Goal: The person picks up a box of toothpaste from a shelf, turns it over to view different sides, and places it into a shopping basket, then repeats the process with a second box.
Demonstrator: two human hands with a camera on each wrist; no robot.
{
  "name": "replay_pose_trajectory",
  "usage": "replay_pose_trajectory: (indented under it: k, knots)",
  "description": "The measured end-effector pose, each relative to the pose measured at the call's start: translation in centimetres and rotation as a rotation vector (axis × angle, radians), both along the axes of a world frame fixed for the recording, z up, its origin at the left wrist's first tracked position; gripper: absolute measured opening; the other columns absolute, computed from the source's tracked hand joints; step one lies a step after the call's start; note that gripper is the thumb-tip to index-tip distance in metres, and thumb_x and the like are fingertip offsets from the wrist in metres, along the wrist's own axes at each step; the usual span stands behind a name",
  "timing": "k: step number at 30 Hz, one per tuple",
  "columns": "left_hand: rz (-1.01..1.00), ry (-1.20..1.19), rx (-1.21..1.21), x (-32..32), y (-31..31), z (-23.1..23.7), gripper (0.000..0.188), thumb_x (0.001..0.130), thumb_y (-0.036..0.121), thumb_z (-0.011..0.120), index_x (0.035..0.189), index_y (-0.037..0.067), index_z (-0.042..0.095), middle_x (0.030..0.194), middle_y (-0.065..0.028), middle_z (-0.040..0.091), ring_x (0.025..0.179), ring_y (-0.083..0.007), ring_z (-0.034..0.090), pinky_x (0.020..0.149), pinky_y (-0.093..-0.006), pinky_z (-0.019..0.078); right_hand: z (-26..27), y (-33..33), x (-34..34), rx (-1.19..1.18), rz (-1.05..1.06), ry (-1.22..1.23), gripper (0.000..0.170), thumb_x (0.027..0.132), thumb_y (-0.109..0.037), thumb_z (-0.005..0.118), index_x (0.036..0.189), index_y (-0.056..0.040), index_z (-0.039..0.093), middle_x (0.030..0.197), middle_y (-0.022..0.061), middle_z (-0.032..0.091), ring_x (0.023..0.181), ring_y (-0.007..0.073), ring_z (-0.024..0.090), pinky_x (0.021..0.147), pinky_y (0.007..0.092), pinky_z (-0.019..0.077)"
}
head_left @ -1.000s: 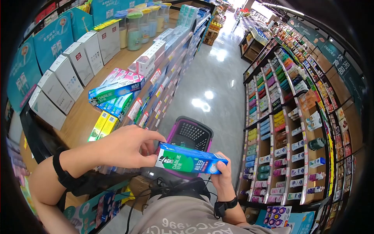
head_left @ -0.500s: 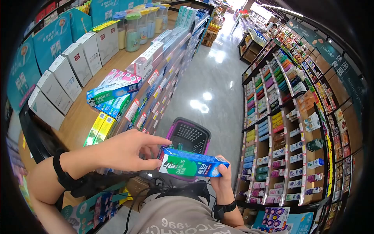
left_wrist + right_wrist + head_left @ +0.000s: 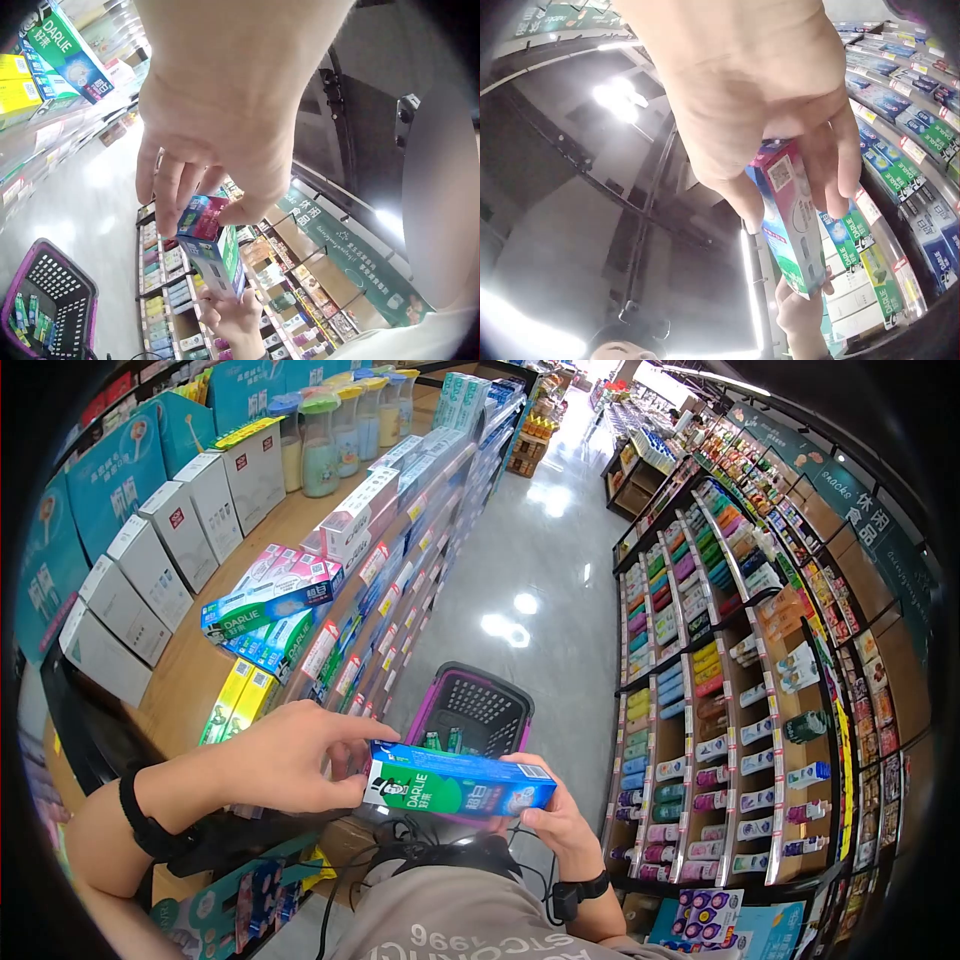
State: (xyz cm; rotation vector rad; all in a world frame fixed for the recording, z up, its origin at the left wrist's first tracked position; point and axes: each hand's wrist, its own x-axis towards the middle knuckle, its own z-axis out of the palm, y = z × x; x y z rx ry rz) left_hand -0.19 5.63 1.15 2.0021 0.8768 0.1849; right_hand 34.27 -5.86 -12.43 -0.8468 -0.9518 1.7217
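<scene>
A blue and green Darlie toothpaste box [image 3: 455, 785] is held level between both hands, its printed front towards me. My left hand [image 3: 295, 760] pinches the left end, thumb at the front and index finger along the top corner. At the opposite end my right hand [image 3: 565, 825] grips the box, thumb on its lower front and fingers behind. In the left wrist view the end of the toothpaste box [image 3: 202, 225] lies between the left thumb and fingers. Up close in the right wrist view, the same toothpaste box [image 3: 791, 225] sits between right thumb and fingers.
Below stands a black and purple shopping basket [image 3: 425, 705] with several green boxes inside. On the left, a wooden shelf top [image 3: 185, 695] carries a pile of Darlie boxes [image 3: 270, 610], yellow boxes [image 3: 240, 700] and white cartons [image 3: 180, 535]. Across the aisle is a stocked shelf [image 3: 700, 760].
Both hands have shifted the toothpaste box slightly left. The right fingers now reach further along behind it. More of the green boxes in the basket shows as the view shifts.
</scene>
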Motion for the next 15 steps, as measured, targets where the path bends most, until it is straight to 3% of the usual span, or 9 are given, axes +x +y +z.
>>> replay_pose_trajectory:
  k: [11,15]
  knots:
    - [0.018,0.064,0.069,-0.5,-0.3,0.7,0.053,0.083,0.021,0.070,0.134,0.004,0.069,0.082,-0.0136,0.076,0.069,-0.0274,0.075,0.070,-0.0385,0.0589,0.3,0.9,-0.8,0.042,-0.100,-0.028,0.076,0.084,-0.008,0.083,0.150,-0.0017,0.044,0.119,0.0160,0.071,0.093,0.0265,0.076,0.083,0.0376,0.0628]
    - [-0.017,-0.031,0.039,-0.9,0.5,0.2,0.057,0.090,0.016,0.072,0.145,0.004,0.061,0.091,-0.0120,0.077,0.079,-0.0203,0.077,0.075,-0.0335,0.0585,0.9,1.5,-1.0,0.054,-0.144,-0.023,0.070,0.085,-0.013,0.083,0.145,-0.0021,0.048,0.115,0.0151,0.071,0.090,0.0247,0.075,0.081,0.0371,0.0628]
